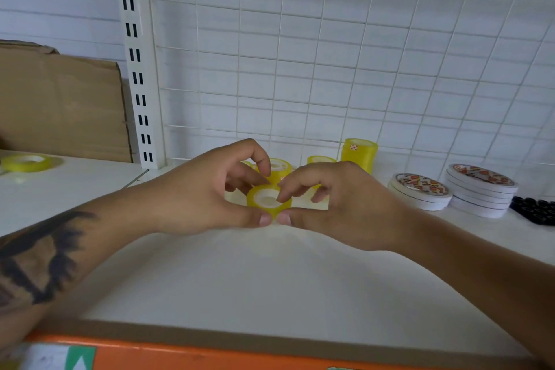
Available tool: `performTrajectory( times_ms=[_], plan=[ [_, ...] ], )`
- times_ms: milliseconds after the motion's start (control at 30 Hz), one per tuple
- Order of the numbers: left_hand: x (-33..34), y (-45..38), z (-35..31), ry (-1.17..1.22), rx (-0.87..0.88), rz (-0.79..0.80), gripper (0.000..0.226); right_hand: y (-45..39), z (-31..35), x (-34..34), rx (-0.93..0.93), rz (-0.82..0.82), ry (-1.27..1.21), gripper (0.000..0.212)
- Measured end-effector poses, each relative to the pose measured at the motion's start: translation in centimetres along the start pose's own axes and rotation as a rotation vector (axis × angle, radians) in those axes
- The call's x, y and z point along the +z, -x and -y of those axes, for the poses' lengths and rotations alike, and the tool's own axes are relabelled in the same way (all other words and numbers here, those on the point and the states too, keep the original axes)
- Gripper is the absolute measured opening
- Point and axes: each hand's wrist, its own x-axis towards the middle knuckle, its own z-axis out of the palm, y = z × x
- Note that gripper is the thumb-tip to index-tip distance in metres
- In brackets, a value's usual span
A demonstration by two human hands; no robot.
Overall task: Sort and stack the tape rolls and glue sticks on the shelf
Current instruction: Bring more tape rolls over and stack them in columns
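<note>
Yellow tape roll (268,201) pinched by left hand (207,195) and right hand (339,207); white tape stacks (480,189) nearby.

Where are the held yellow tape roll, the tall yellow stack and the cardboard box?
held yellow tape roll (268,200), head view, on its white core
tall yellow stack (359,155), head view, on its front wall
cardboard box (60,105), head view, on its front face

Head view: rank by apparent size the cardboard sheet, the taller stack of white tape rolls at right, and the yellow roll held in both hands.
1. cardboard sheet
2. taller stack of white tape rolls
3. yellow roll, held by the left hand and right hand; it sits nearer the camera, so its true size against the stack is unsure.
</note>
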Motion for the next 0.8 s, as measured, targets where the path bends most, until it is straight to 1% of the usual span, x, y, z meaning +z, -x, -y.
performTrajectory(
  times_ms=[100,167,233,300,333,367,433,467,500,533,600,800],
  plan=[
    [0.2,0.0,0.3,-0.084,-0.036,-0.024,0.059,-0.1,-0.4,0.0,0.005,-0.015,0.033,0.019],
    [0.0,-0.1,0.5,-0.194,-0.075,-0.074,0.061,-0.4,-0.8,-0.4,0.014,-0.09,0.09,0.019],
    [0.0,0.0,0.7,-0.274,-0.087,-0.162,0.049,-1.0,-1.7,-1.1,0.034,-0.217,0.26,0.02],
    [0.2,0.1,0.7,-0.305,-0.04,-0.224,0.04,-1.6,-2.6,-2.0,0.101,-0.315,0.478,0.023],
    [0.5,0.2,0.6,-0.317,-0.02,-0.202,0.044,-1.9,-3.0,-2.4,0.135,-0.341,0.557,0.024],
    [0.8,0.4,0.6,-0.349,-0.007,-0.137,0.056,-2.2,-3.4,-2.7,0.162,-0.349,0.619,0.026],
    [1.8,0.6,0.4,-0.489,-0.02,0.093,0.083,-2.8,-3.8,-3.4,0.216,-0.316,0.713,0.027],
    [2.3,0.7,0.3,-0.547,-0.067,0.226,0.089,-3.2,-3.9,-3.8,0.243,-0.286,0.74,0.028],
    [2.7,0.9,0.1,-0.57,-0.128,0.338,0.09,-3.6,-3.9,-4.1,0.265,-0.256,0.758,0.028],
    [2.9,1.1,-0.1,-0.566,-0.179,0.41,0.087,-4.1,-3.9,-4.5,0.283,-0.23,0.772,0.028],
    [3.1,1.3,-0.3,-0.546,-0.214,0.459,0.083,-5.1,-4.1,-4.9,0.308,-0.192,0.771,0.027],
    [2.7,1.2,-0.4,-0.562,-0.204,0.481,0.082,-5.8,-4.9,-5.0,0.348,-0.147,0.734,0.024]
  ],
)
